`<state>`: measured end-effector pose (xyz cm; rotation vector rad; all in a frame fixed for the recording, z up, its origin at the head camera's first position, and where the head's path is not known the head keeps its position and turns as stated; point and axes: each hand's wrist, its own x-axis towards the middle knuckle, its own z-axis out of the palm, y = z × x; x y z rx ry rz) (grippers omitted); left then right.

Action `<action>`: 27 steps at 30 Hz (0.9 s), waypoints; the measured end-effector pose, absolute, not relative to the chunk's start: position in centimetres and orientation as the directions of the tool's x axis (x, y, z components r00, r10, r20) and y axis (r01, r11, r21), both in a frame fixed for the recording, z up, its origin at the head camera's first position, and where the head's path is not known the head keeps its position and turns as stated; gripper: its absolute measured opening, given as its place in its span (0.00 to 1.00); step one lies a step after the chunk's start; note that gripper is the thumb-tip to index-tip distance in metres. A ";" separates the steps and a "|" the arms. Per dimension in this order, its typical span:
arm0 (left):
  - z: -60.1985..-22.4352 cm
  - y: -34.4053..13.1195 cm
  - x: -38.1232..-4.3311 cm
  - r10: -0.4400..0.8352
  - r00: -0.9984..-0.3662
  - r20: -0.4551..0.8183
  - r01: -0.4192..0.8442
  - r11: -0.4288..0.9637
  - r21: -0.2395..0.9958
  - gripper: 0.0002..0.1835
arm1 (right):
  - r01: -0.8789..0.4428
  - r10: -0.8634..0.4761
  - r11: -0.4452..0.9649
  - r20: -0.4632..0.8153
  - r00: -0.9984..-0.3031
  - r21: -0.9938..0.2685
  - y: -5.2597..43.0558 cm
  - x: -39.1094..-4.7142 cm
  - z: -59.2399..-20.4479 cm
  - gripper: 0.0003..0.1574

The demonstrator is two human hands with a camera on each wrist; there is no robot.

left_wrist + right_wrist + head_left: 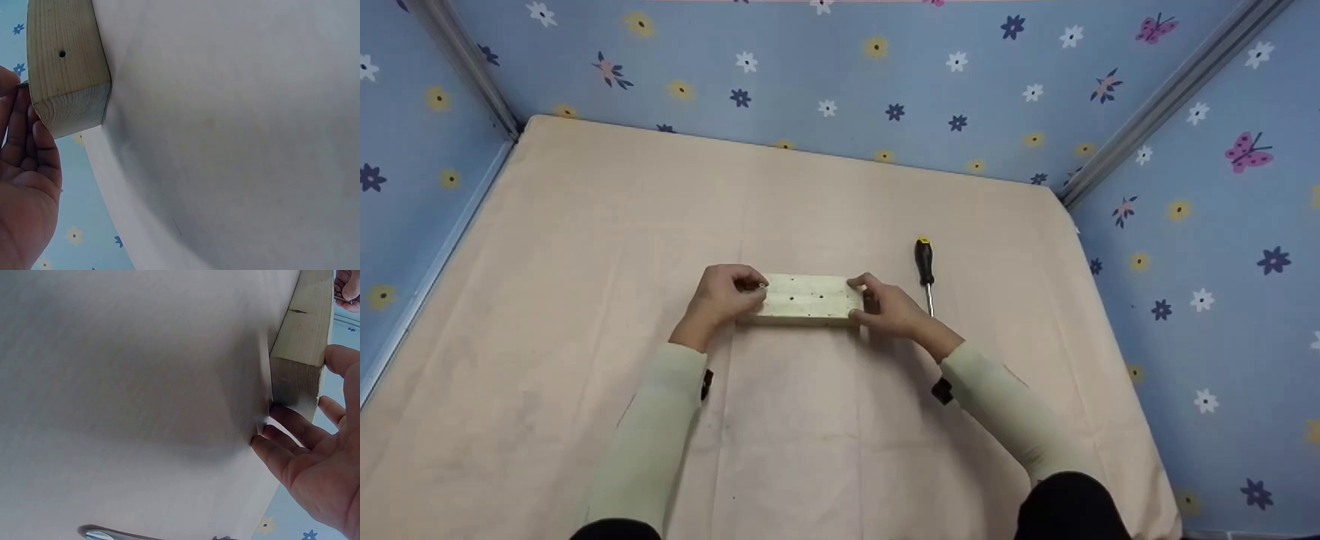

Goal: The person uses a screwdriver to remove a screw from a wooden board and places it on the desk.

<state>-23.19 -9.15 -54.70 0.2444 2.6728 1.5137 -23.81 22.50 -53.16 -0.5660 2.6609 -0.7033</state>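
Observation:
A pale wooden block [806, 306] with several small holes in its top lies on the cloth-covered table. At its left end, my left hand [724, 294] pinches a small thin screw [23, 85] between thumb and fingertips, over the top face. The screw's lower part is hard to make out. My right hand [891, 306] grips the block's right end, thumb on the near corner and index finger on the far one. In the right wrist view, other fingers reach down beside the end of the block [301, 337], close to the cloth.
A screwdriver [924, 262] with a black and yellow handle lies right of the block, its shaft pointing toward my right forearm. Blue flowered panels [825, 75] stand at the back and both sides of the table. Light cloth [607, 217] covers the tabletop.

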 end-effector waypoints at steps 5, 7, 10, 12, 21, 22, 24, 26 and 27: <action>-54.6 -9.3 -23.2 0.165 -0.986 0.002 0.086 0.505 0.859 0.08 | -0.283 -0.450 0.800 -0.217 -0.866 -0.530 22.5 -23.8 -53.2 0.35; -54.5 -9.3 -23.2 0.164 -0.986 -0.012 0.072 0.501 0.862 0.08 | -0.282 -0.452 0.797 -0.219 -0.865 -0.534 22.5 -23.7 -53.1 0.35; -54.4 -9.3 -23.1 0.166 -0.986 -0.022 0.066 0.502 0.863 0.07 | -0.289 -0.459 0.795 -0.216 -0.862 -0.533 22.5 -23.7 -53.1 0.34; -54.4 -9.3 -23.1 0.173 -0.985 -0.022 0.070 0.507 0.859 0.08 | -0.293 -0.461 0.795 -0.216 -0.860 -0.532 22.5 -23.7 -53.0 0.34; -54.1 -9.5 -23.2 0.186 -0.982 -0.036 0.068 0.525 0.848 0.09 | -0.290 -0.458 0.801 -0.224 -0.860 -0.524 22.5 -23.8 -53.0 0.35; -54.1 -9.5 -23.1 0.189 -0.981 -0.037 0.070 0.531 0.844 0.09 | -0.292 -0.460 0.800 -0.222 -0.860 -0.524 22.5 -23.7 -52.9 0.35; -54.1 -9.5 -23.1 0.194 -0.980 -0.039 0.075 0.544 0.836 0.09 | -0.295 -0.462 0.798 -0.220 -0.859 -0.525 22.5 -23.7 -52.9 0.34; -54.1 -9.5 -23.1 0.195 -0.980 -0.039 0.077 0.551 0.831 0.09 | -0.295 -0.463 0.798 -0.220 -0.859 -0.525 22.4 -23.7 -52.9 0.34; -54.1 -9.5 -23.1 0.195 -0.980 -0.039 0.077 0.553 0.830 0.09 | -0.294 -0.462 0.798 -0.222 -0.859 -0.526 22.4 -23.7 -52.9 0.34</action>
